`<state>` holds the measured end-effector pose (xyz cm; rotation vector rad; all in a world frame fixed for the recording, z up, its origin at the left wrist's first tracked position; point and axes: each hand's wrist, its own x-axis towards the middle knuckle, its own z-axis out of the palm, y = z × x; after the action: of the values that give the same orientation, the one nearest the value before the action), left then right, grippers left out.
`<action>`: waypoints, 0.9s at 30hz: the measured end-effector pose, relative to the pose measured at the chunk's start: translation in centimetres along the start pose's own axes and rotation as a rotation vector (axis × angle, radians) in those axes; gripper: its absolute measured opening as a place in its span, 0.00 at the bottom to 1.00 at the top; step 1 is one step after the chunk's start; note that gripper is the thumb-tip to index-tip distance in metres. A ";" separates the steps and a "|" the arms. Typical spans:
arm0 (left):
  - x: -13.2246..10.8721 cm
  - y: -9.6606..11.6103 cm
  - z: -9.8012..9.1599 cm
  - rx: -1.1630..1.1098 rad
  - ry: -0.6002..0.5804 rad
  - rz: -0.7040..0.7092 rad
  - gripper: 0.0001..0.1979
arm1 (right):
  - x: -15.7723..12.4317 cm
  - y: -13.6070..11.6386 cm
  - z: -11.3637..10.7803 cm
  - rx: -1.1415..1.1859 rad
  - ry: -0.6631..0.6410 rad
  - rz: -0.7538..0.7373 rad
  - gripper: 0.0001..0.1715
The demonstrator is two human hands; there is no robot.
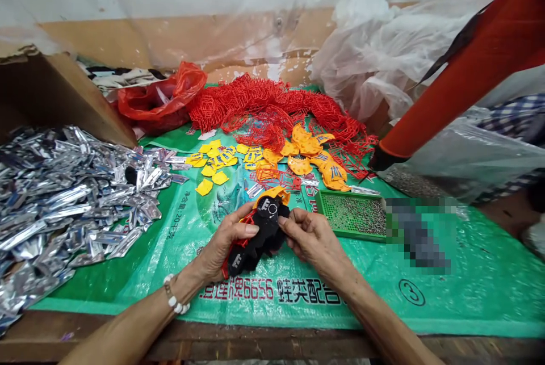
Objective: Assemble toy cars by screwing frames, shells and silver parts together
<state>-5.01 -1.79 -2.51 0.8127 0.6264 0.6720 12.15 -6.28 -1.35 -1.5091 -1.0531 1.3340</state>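
My left hand [226, 243] is wrapped round a black plastic toy assembly [266, 227] with white lettering, orange at its top and red along its left side. The assembly tilts above the green sheet. The fingers of my right hand [310, 233] are closed in a pinch at its right edge; whether a small piece is also between them is hidden. Just beyond lie curved orange pieces [300, 165] with dark markings and small yellow pieces [212, 185]. To the right of my right hand stands a green tray [320, 204] of small metal screws [357, 212].
Silvery strips [93, 200] are heaped at the left beside a cardboard box [85, 92]. Red plastic frames [255, 104] pile up at the back near a red bag [157, 101]. An orange-red tube [451, 75] slants down at the right, its dark end above the sheet [481, 291].
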 end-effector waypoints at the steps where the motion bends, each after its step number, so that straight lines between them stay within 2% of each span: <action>1: 0.0 0.1 -0.1 0.033 -0.001 0.017 0.30 | 0.0 0.2 0.0 -0.012 0.010 -0.026 0.26; 3: 0.0 0.5 -0.4 0.131 -0.020 0.058 0.30 | -0.3 0.4 -0.2 -0.030 0.038 -0.074 0.26; 5: -0.2 1.1 -0.5 0.317 -0.057 0.112 0.30 | -1.0 0.0 -0.8 -0.082 0.146 -0.166 0.25; 7: -0.6 1.6 -0.5 0.606 -0.100 0.181 0.31 | -1.7 -0.7 -1.6 -0.221 0.284 -0.334 0.23; 8: -0.8 1.8 -0.4 0.761 -0.124 0.237 0.32 | -1.9 -1.1 -2.1 -0.320 0.313 -0.438 0.23; 9: -0.9 1.9 -0.4 0.907 -0.143 0.311 0.33 | -2.1 -1.5 -2.5 -0.426 0.286 -0.530 0.24; 10: -1.1 1.8 -0.3 1.035 -0.160 0.407 0.34 | -2.3 -1.7 -2.8 -0.522 0.202 -0.589 0.28; 12: -1.2 1.5 -0.5 1.235 -0.194 0.585 0.36 | -2.2 -1.8 -3.2 -0.654 -0.013 -0.623 0.36; 14: -1.4 1.1 -0.9 1.380 -0.228 0.664 0.38 | -2.0 -1.1 -3.2 -0.704 -0.127 -0.643 0.39; 18: -1.7 0.6 -1.8 1.566 -0.265 0.585 0.44 | -1.6 0.7 -3.0 -0.685 -0.067 -0.828 0.38; 21: -1.9 0.5 -2.0 1.624 -0.296 0.544 0.44 | -1.5 1.6 -3.0 -0.658 -0.063 -0.846 0.34; 24: -1.8 0.7 -2.0 1.652 -0.335 0.441 0.44 | -1.5 2.0 -3.2 -0.675 -0.100 -0.891 0.34; 27: -1.7 0.8 -2.1 1.650 -0.389 0.381 0.46 | -1.7 2.1 -3.5 -0.765 -0.187 -0.897 0.41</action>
<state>-7.84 -1.77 -2.59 2.5669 0.5853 0.1691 15.62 -8.70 -2.58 -1.1188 -2.1853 0.4324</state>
